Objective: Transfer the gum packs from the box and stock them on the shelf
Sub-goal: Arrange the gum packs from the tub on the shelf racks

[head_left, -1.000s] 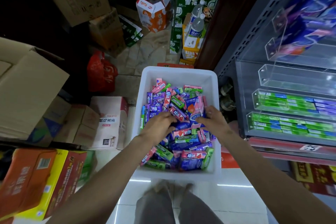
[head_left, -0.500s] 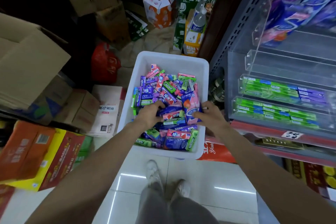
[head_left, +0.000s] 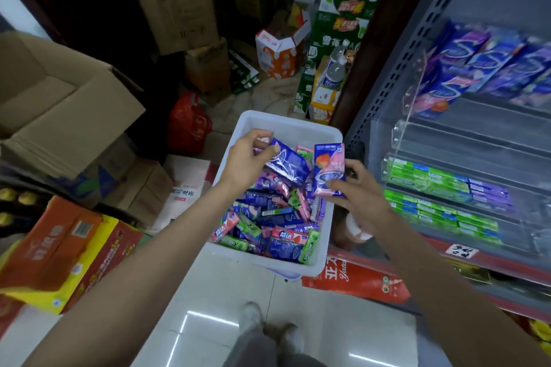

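A white plastic box (head_left: 298,128) sits on the shiny tile floor (head_left: 328,322). It is a smooth box with rounded corners, and it is full of small flat gum packs (head_left: 268,217) in purple, green, pink and blue, all jumbled up.

The left hand (head_left: 247,158) is above the box. Its fingers are curled around a crinkly, shiny blue pack (head_left: 289,165). The right hand (head_left: 360,190) pinches a flat pink and purple pack (head_left: 329,170) and holds it upright, just above the box's right side.

To the right is the shelf (head_left: 417,47). It has clear plastic trays (head_left: 399,140). 1 tray is bare, and 2 lower trays hold neat rows of long green packs (head_left: 423,178) with some blue and purple ones. Big purple packs (head_left: 477,68) sit higher up.

Brown cardboard boxes (head_left: 59,116) stand on the left.
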`<state>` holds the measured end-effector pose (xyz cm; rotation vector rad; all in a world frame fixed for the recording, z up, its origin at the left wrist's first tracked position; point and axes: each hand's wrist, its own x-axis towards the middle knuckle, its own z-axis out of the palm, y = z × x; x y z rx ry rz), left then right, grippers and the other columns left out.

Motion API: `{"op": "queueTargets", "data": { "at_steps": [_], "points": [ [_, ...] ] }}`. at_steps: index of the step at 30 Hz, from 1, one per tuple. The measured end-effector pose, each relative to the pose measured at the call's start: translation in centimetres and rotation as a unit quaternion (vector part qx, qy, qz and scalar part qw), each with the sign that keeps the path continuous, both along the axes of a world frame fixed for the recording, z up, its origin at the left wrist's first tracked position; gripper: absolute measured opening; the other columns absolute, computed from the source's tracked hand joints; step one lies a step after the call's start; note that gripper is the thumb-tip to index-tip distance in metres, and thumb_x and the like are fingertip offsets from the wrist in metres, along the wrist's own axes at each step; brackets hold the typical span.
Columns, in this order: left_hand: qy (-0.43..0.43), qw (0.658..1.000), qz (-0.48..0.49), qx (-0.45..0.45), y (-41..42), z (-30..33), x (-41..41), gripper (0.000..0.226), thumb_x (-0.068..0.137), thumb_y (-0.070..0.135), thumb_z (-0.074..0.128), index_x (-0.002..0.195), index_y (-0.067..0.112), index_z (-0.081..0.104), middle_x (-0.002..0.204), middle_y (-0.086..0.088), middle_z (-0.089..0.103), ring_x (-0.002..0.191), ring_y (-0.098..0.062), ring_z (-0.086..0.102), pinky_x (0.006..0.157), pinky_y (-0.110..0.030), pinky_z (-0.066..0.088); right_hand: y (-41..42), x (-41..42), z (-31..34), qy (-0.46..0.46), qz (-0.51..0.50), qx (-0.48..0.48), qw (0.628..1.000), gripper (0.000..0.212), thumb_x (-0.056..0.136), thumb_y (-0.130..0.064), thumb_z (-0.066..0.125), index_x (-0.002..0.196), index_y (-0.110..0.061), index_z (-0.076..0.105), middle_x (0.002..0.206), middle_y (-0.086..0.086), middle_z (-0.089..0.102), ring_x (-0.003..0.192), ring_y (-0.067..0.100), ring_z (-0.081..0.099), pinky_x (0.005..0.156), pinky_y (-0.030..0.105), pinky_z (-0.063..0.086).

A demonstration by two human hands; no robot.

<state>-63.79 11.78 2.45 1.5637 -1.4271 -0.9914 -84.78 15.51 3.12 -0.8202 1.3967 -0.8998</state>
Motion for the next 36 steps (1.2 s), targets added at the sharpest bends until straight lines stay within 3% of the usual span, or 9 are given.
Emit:
{"op": "queueTargets", "data": {
  "at_steps": [2,4,9,13,16,19,22,29,36],
  "points": [
    [0.032,0.999,-0.01,-0.01,-1.0,1.9,-0.8,0.03,0.088,0.024,0.066,0.116,0.014,0.062,0.09,0.004,0.059,0.086,-0.021,0.061,0.077,-0.037,0.056,-0.5,-0.5,1.7,-0.003,-0.012,-0.028,1.0,0.038,0.086,0.007,0.058,0.116,-0.015,0.051,0.094,0.005,0.069,0.079,0.016,0.069,0.068,0.028,0.058],
    [0.048,0.998,-0.027,-0.02,-1.8,3.9,-2.0,0.032,0.088,0.023,0.066,0.117,0.01,0.062,0.094,0.002,0.059,0.084,-0.016,0.059,0.075,-0.034,0.056,-0.9,-1.4,3.6,-0.01,-0.028,-0.049,0.998,0.039,0.088,0.005,0.056,0.12,-0.017,0.05,0.094,0.002,0.067,0.079,0.014,0.068,0.067,0.027,0.057],
    [0.041,0.993,-0.067,-0.083,-3.6,8.0,-6.0,0.026,0.085,0.02,0.069,0.109,0.011,0.066,0.088,0.008,0.06,0.081,0.0,0.055,0.069,-0.006,0.046,-1.2,-5.3,7.3,0.009,-0.056,-0.129,0.99,0.047,0.091,0.003,0.051,0.124,-0.03,0.051,0.101,-0.009,0.066,0.07,0.005,0.065,0.07,0.031,0.055],
    [0.042,0.987,-0.096,-0.119,-4.7,10.9,-9.6,0.023,0.087,0.013,0.066,0.109,0.013,0.066,0.092,0.006,0.063,0.09,-0.009,0.058,0.083,-0.029,0.05,-1.6,-9.7,9.5,0.107,-0.134,-0.228,0.958,0.031,0.086,0.009,0.058,0.107,-0.014,0.057,0.082,-0.005,0.065,0.051,0.002,0.056,0.056,0.021,0.053],
    [0.037,0.984,-0.105,-0.137,-5.7,12.4,-12.8,0.023,0.087,0.011,0.065,0.109,0.015,0.065,0.099,-0.001,0.067,0.095,-0.017,0.062,0.087,-0.039,0.052,-2.3,-14.1,10.6,0.14,-0.178,-0.264,0.938,0.03,0.08,0.005,0.068,0.083,-0.019,0.051,0.063,-0.009,0.054,0.061,0.008,0.048,0.064,0.027,0.048],
    [0.032,0.983,-0.104,-0.151,-6.1,13.5,-16.4,0.021,0.086,0.009,0.066,0.106,0.015,0.065,0.097,-0.002,0.066,0.094,-0.017,0.062,0.089,-0.039,0.051,-3.2,-18.5,11.2,0.183,-0.193,-0.271,0.925,0.031,0.075,-0.004,0.075,0.082,-0.024,0.053,0.07,-0.002,0.055,0.065,0.007,0.049,0.068,0.025,0.046],
    [0.02,0.984,-0.093,-0.153,-6.5,14.0,-19.7,0.023,0.086,0.011,0.067,0.109,0.012,0.066,0.098,-0.002,0.066,0.097,-0.018,0.062,0.09,-0.042,0.05,-4.8,-21.8,11.6,0.239,-0.158,-0.277,0.917,0.024,0.075,-0.007,0.076,0.091,-0.015,0.059,0.076,0.001,0.063,0.064,-0.002,0.059,0.066,0.014,0.048],
    [0.002,0.987,-0.05,-0.154,-6.7,14.9,-23.9,0.028,0.088,0.015,0.065,0.116,0.012,0.063,0.103,0.0,0.065,0.099,-0.013,0.061,0.082,-0.034,0.054,-9.0,-25.1,12.6,0.415,-0.008,-0.335,0.846,0.022,0.082,-0.01,0.07,0.103,-0.007,0.064,0.09,0.003,0.066,0.082,0.015,0.059,0.07,0.012,0.037],
    [0.016,0.989,-0.035,-0.14,-6.3,15.9,-24.1,0.029,0.089,0.015,0.063,0.117,0.012,0.062,0.102,0.004,0.063,0.1,-0.009,0.059,0.082,-0.033,0.054,-12.4,-23.9,10.4,0.521,0.107,-0.346,0.773,0.032,0.088,-0.011,0.062,0.12,-0.007,0.06,0.113,0.013,0.064,0.108,0.028,0.058,0.093,0.034,0.043]
  ]
}}
